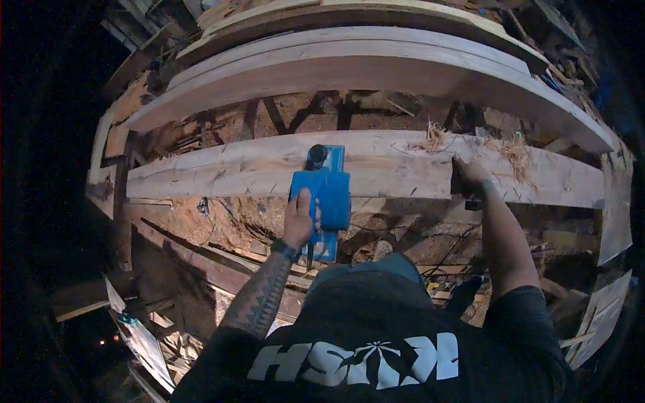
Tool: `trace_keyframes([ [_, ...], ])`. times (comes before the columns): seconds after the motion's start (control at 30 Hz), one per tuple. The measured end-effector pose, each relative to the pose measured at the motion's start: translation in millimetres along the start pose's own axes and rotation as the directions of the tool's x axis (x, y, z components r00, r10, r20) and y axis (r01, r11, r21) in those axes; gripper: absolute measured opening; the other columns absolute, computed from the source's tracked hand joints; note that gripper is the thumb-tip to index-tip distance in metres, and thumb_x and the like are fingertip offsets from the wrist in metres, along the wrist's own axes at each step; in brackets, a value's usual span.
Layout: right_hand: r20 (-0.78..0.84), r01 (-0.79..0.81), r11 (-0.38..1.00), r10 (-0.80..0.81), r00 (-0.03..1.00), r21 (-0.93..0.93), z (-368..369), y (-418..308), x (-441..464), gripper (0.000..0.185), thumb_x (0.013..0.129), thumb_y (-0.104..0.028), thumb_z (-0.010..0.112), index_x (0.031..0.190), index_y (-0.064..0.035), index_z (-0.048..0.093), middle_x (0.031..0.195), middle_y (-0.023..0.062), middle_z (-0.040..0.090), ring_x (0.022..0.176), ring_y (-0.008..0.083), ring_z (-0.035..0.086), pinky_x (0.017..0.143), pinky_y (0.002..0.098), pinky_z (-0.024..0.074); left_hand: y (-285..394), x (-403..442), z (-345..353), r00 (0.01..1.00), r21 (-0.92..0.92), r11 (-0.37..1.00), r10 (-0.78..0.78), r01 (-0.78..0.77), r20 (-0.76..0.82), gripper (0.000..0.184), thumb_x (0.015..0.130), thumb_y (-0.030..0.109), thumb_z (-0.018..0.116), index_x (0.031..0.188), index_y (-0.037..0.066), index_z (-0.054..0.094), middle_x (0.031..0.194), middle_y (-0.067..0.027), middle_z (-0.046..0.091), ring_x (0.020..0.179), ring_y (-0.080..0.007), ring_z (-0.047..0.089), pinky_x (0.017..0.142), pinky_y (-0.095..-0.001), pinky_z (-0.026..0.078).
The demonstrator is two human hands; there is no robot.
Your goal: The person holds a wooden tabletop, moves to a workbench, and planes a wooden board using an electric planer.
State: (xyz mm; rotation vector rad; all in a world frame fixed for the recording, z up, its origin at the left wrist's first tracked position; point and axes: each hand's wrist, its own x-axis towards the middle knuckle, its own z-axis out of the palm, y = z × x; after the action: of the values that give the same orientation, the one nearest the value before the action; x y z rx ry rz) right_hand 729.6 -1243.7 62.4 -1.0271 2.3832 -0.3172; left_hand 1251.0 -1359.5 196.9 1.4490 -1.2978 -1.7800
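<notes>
A long, thick, pale wooden beam (349, 70) crosses the far side, with rough-edged yellowish planks (430, 11) beyond it. A long reddish-brown timber (176, 256) slants across tan, debris-strewn ground (185, 225) at left.

The left hand (299, 220) hides part of the blue planer (334, 195); the frame's bottom crops the shirt (403, 316).

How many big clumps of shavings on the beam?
2: one clump left of the right hand, a second clump right of it. The hand or arm may hide more.
</notes>
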Motion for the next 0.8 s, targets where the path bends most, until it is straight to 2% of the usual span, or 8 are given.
trace_keyframes([
  [0.1, 0.228, -0.094, 0.991, 0.114, 0.967, -0.094, 3.9, 13.0, 28.3, 0.101, 0.097, -0.083, 0.043, 0.111, 0.0138, 0.071, 0.106, 0.0337, 0.074, 0.096, 0.0463, 0.073, 0.089, 0.0528, 0.0542, 6.9, -5.7, 6.1, 0.999, 0.001, 0.999, -0.033, 0.033, -0.029, 0.059, 0.108, 0.065, 0.048, 0.097, 0.008, 0.057, 0.065, -0.0017, 0.053, 0.051, -0.014, 0.051, 0.047, -0.0344, 0.044],
  [0.2, 0.188, -0.166, 0.986, 0.158, 0.969, 0.029, -2.0, 0.9, 13.1, 0.099, 0.098, -0.082, 0.043, 0.106, 0.0127, 0.072, 0.097, 0.0303, 0.075, 0.094, 0.0412, 0.075, 0.085, 0.0535, 0.0552, 24.6, 36.0, 20.7, 0.999, 0.024, 1.0, -0.014, 0.015, -0.047, 0.059, 0.107, 0.064, 0.048, 0.095, 0.007, 0.057, 0.065, -0.0022, 0.054, 0.05, -0.0142, 0.051, 0.047, -0.0344, 0.044],
  [0.3, 0.372, -0.177, 0.971, 0.106, 0.922, 0.162, -22.6, -13.4, 0.9, 0.099, 0.097, -0.082, 0.045, 0.104, 0.0124, 0.073, 0.097, 0.0282, 0.076, 0.095, 0.0376, 0.075, 0.083, 0.0533, 0.0551, 42.1, 77.4, 30.9, 0.997, 0.046, 0.998, 0.047, -0.044, -0.058, 0.061, 0.107, 0.066, 0.049, 0.094, 0.007, 0.058, 0.065, -0.0028, 0.055, 0.05, -0.0148, 0.052, 0.047, -0.0345, 0.044],
  [0.37, 0.385, -0.194, 0.961, 0.107, 0.917, 0.196, -27.0, -17.2, -7.5, 0.098, 0.097, -0.082, 0.046, 0.104, 0.0117, 0.073, 0.097, 0.0275, 0.076, 0.09, 0.0377, 0.075, 0.08, 0.0519, 0.0561, 52.4, 85.4, 38.9, 0.992, 0.072, 0.997, 0.022, -0.013, -0.121, 0.062, 0.106, 0.067, 0.049, 0.093, 0.007, 0.058, 0.065, -0.003, 0.055, 0.051, -0.015, 0.053, 0.047, -0.0347, 0.045],
  [0.53, 0.116, 0.045, 0.999, -0.046, 0.992, 0.014, 16.2, 38.9, 46.1, 0.093, 0.097, -0.081, 0.049, 0.099, 0.0085, 0.075, 0.091, 0.0239, 0.077, 0.072, 0.0355, 0.075, 0.068, 0.047, 0.0582, 22.9, 40.4, 21.9, 0.998, 0.046, 0.998, 0.046, -0.045, -0.037, 0.063, 0.106, 0.069, 0.048, 0.093, 0.008, 0.057, 0.065, -0.0022, 0.054, 0.051, -0.0147, 0.052, 0.048, -0.0345, 0.045],
  [0.6, 0.117, 0.018, 1.0, -0.018, 0.993, -0.004, 12.9, 27.1, 36.5, 0.091, 0.097, -0.08, 0.05, 0.096, 0.0067, 0.075, 0.087, 0.0225, 0.076, 0.067, 0.0346, 0.074, 0.063, 0.0458, 0.0575, 1.6, 14.6, 9.2, 0.999, 0.024, 1.0, -0.003, 0.004, -0.041, 0.063, 0.106, 0.069, 0.048, 0.093, 0.008, 0.057, 0.065, -0.0019, 0.054, 0.051, -0.0145, 0.051, 0.048, -0.034, 0.045],
  [0.7, 0.339, -0.29, 0.933, 0.208, 0.918, 0.214, -34.7, -33.4, -20.1, 0.091, 0.097, -0.081, 0.05, 0.094, 0.0064, 0.075, 0.089, 0.0236, 0.076, 0.069, 0.0357, 0.074, 0.063, 0.0469, 0.056, 15.2, 7.9, 16.1, 0.999, 0.066, 0.998, -0.007, 0.011, -0.053, 0.063, 0.105, 0.069, 0.048, 0.094, 0.008, 0.057, 0.065, -0.0017, 0.054, 0.05, -0.0142, 0.051, 0.048, -0.0338, 0.044],
  [0.8, 0.347, -0.226, 0.95, 0.142, 0.927, 0.215, -20.7, -14.0, -1.8, 0.09, 0.096, -0.08, 0.052, 0.094, 0.0064, 0.074, 0.088, 0.022, 0.076, 0.068, 0.0342, 0.073, 0.063, 0.0476, 0.055, 22.2, 47.0, 24.4, 0.998, 0.055, 0.997, 0.048, -0.046, -0.04, 0.064, 0.105, 0.069, 0.049, 0.094, 0.007, 0.058, 0.066, -0.002, 0.055, 0.049, -0.0143, 0.051, 0.047, -0.0343, 0.044],
])
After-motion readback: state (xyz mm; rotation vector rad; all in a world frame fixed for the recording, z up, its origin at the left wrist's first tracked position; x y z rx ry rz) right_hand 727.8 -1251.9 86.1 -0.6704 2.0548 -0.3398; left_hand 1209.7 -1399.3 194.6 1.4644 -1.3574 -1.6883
